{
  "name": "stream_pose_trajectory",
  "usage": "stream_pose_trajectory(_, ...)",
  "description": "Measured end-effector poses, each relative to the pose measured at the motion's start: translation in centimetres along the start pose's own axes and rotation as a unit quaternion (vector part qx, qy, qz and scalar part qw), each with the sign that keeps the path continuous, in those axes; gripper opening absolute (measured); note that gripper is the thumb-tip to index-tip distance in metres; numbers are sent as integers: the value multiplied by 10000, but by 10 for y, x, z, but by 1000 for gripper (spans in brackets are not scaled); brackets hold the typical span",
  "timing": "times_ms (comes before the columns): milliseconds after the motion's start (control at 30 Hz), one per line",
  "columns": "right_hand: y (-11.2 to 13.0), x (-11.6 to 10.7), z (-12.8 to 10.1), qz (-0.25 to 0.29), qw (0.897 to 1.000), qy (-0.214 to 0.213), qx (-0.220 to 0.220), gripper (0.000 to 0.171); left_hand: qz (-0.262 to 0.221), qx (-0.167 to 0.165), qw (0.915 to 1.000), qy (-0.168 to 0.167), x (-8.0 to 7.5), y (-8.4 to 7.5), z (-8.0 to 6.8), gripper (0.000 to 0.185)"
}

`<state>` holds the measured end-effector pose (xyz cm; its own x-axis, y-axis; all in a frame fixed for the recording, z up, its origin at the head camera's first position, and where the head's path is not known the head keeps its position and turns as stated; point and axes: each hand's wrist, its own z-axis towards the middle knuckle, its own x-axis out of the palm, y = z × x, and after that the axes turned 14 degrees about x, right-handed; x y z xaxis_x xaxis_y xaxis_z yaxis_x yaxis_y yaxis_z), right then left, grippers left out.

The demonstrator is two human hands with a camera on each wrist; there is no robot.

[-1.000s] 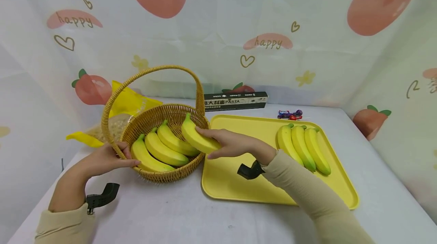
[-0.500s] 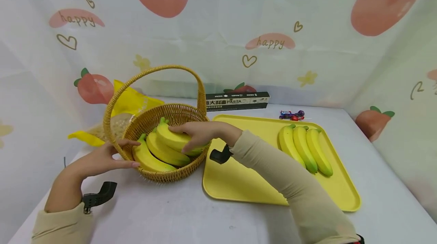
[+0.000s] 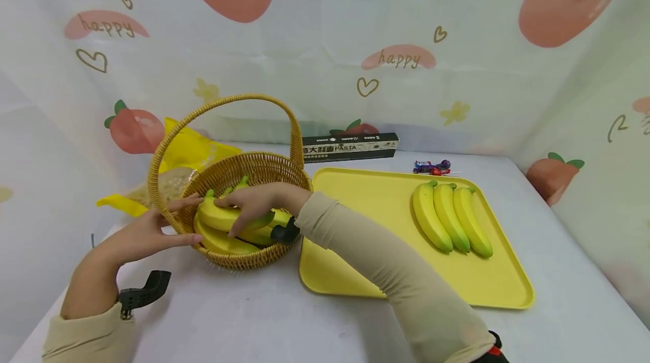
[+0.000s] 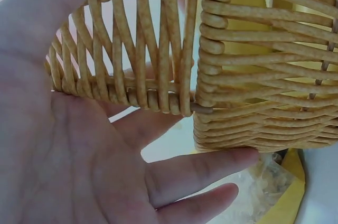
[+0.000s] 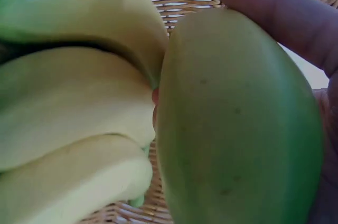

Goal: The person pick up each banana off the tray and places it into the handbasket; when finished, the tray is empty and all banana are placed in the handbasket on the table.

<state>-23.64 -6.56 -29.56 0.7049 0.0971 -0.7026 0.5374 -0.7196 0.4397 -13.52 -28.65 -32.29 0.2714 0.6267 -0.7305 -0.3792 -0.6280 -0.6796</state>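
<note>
Fingers of the right hand (image 3: 254, 200) curl around a smooth, curved banana (image 3: 223, 217), holding it low inside the round woven basket (image 3: 256, 166), on top of the other yellow bananas (image 5: 68, 129) lying there. Left hand (image 3: 137, 234) presses flat against the basket's ribbed wicker wall, fingers straight and spread, gripping nothing. Beside the basket sits a glossy yellow tray (image 3: 365, 239) with rounded corners, three bananas (image 3: 451, 217) lined up on it, touching side by side.
</note>
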Motion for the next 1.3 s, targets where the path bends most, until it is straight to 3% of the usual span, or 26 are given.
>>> stream_pose_trajectory(167,7,1,9,326,9994,71,47,81,-4,-15,10000,25,0,1,1,75)
stream_pose_trajectory(500,14,6,14,414,9983,395,-98,73,72,-85,9999,-58,-1,-3,0,63)
stream_pose_trajectory(700,12,6,9,310,9989,264,-241,64,124,131,9998,-129,0,-2,1,57)
stream_pose_trajectory(800,7,5,1,369,9985,182,-368,59,126,159,9997,-129,1,-3,1,56)
stream_pose_trajectory(967,-9,9,-22,1066,9921,138,-651,59,113,193,9997,-139,1,-4,2,55)
stream_pose_trajectory(1300,-63,32,-71,1891,9749,-364,-1121,54,252,180,9991,-282,4,-5,2,53)
